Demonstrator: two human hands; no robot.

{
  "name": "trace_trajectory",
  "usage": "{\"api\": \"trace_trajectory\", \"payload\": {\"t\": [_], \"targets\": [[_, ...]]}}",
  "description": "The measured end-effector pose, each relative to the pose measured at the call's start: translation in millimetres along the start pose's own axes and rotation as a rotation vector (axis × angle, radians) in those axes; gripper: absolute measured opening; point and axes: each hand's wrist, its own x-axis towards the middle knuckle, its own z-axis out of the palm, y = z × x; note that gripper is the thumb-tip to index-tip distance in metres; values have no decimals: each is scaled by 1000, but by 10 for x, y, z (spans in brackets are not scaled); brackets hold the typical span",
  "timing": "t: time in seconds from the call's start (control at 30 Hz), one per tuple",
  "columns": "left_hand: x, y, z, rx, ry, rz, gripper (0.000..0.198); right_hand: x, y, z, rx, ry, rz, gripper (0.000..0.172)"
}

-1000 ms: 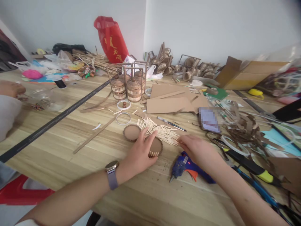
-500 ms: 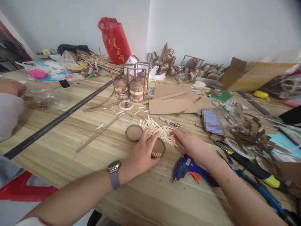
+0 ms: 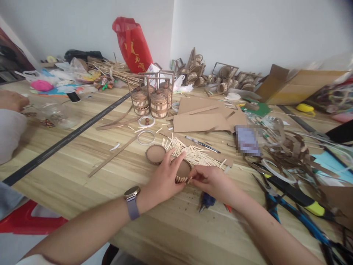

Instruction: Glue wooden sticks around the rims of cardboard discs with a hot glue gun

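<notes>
My left hand (image 3: 165, 178), a watch on its wrist, lies on a round brown cardboard disc (image 3: 183, 170) whose near rim carries a row of short pale sticks; the fingers are spread over the disc. My right hand (image 3: 211, 180) pinches one small wooden stick (image 3: 189, 179) at the disc's near edge, right beside the standing sticks. A second cardboard disc (image 3: 154, 153) lies just behind on the left. A heap of loose pale sticks (image 3: 193, 154) spreads behind both hands.
A blue glue gun (image 3: 206, 201) lies partly under my right wrist. Pliers and cutters (image 3: 289, 191) lie to the right. Small woven baskets in frames (image 3: 150, 99), cardboard sheets (image 3: 204, 116), a long black ruler (image 3: 66, 138). Another person's sleeve (image 3: 9, 132) at far left.
My right hand left the stick heap and came back toward me with one stick, bringing it to the disc's near rim. My left hand has stayed on the disc.
</notes>
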Motion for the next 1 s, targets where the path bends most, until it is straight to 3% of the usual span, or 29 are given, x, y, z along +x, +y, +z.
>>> {"api": "trace_trajectory", "payload": {"t": [1.0], "targets": [[-8,-14,2,-15,-9,20,98,20,9,52,-196,27,-176,13]]}}
